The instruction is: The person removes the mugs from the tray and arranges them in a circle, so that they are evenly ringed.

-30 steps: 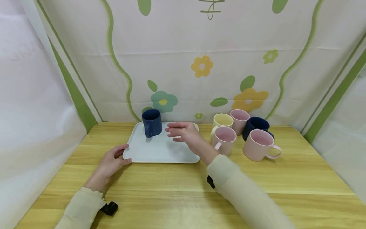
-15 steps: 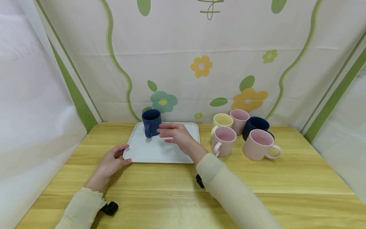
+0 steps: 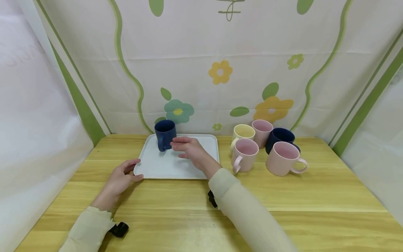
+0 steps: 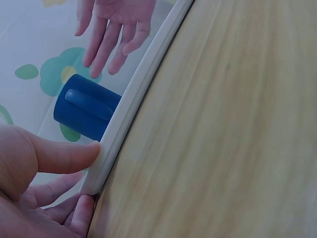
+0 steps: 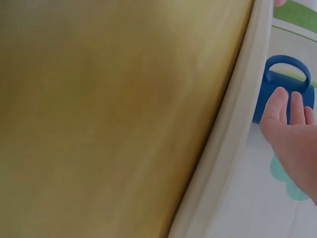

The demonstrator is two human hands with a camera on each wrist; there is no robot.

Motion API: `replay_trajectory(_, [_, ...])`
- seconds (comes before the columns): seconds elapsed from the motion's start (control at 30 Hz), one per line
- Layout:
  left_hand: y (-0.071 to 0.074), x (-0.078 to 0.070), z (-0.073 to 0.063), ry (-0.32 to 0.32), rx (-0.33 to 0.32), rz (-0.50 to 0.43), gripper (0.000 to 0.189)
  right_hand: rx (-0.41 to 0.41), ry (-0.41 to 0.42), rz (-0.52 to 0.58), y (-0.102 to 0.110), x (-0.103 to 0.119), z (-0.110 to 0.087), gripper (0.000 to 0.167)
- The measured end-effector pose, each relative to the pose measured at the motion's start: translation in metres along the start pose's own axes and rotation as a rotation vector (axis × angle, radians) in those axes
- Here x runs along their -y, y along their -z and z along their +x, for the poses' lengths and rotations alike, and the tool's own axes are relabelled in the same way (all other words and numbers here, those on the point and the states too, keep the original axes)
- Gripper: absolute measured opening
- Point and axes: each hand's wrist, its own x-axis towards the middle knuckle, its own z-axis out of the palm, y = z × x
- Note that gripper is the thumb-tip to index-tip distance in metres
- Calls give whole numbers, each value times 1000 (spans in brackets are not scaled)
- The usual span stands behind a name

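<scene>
A dark blue mug (image 3: 164,133) stands upright on the back left part of a white rectangular tray (image 3: 167,168), its handle facing the front. My left hand (image 3: 117,181) grips the tray's front left corner; in the left wrist view its thumb (image 4: 69,157) lies against the rim and the other fingers are round the corner. Over the tray, my right hand (image 3: 192,152) reaches toward the mug's right side with fingers extended. The left wrist view shows a gap between those fingers and the blue mug (image 4: 81,106). Nothing is in the right hand.
Right of the tray stand a yellow mug (image 3: 244,130), a pink mug (image 3: 245,157) before it, a pink mug (image 3: 262,134) behind, another dark blue mug (image 3: 280,138) and a front pink mug (image 3: 281,162). A flowered cloth (image 3: 189,70) hangs behind the wooden table (image 3: 170,210).
My right hand has moved left over the tray, closer to the blue mug. The left hand has stayed at the tray corner, and the mugs have not moved.
</scene>
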Motion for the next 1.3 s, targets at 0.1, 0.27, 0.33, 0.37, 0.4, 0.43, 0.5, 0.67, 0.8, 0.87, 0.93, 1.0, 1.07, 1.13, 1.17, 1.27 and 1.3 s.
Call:
replay_trajectory(0.1, [1,0,-1,2,-1,-5,75,2,-1,3,-5,-1,2,51])
replay_trajectory(0.27, [2,-2,-1,14,-4,-6,75,3,-3,-1,-14,2,6,51])
replay_trajectory(0.33, [3,-2,0,16,-5,-4,75,3,-11,10,-17,3,8,52])
replay_trajectory(0.37, [3,-1,0,17,-5,-2,75,3,-16,17,-18,3,8,52])
replay_trajectory(0.4, [3,-1,0,18,-6,-2,75,7,-21,25,-20,3,9,53])
replay_trajectory(0.43, [3,-1,0,19,-9,-1,75,11,-26,33,-21,2,10,53])
replay_trajectory(0.5, [4,1,-1,22,-11,4,75,16,-36,46,-24,2,12,54])
replay_trajectory(0.67, [4,4,-1,31,-14,19,74,21,-66,57,-29,0,15,55])
replay_trajectory(0.8, [4,3,-1,25,-8,8,74,22,-79,60,-32,0,17,56])
replay_trajectory(0.87, [4,2,-1,22,-5,8,74,17,-80,63,-33,0,18,57])
replay_trajectory(0.93, [4,1,0,17,-5,14,74,17,-81,71,-34,0,20,57])
replay_trajectory(1.0, [3,1,0,13,-8,19,73,15,-78,74,-35,-1,22,57])
replay_trajectory(1.07, [2,1,1,6,-10,18,73,10,-77,73,-36,-1,23,57])
replay_trajectory(1.13, [1,1,2,3,-12,13,73,6,-76,72,-36,-2,24,57])
replay_trajectory(1.17, [0,1,2,3,-12,7,73,5,-77,73,-37,-3,25,57])
replay_trajectory(1.27, [0,1,2,6,-12,5,73,10,-78,71,-38,-3,26,57])
replay_trajectory(1.3, [0,0,2,7,-11,6,73,13,-77,72,-39,-3,26,57])
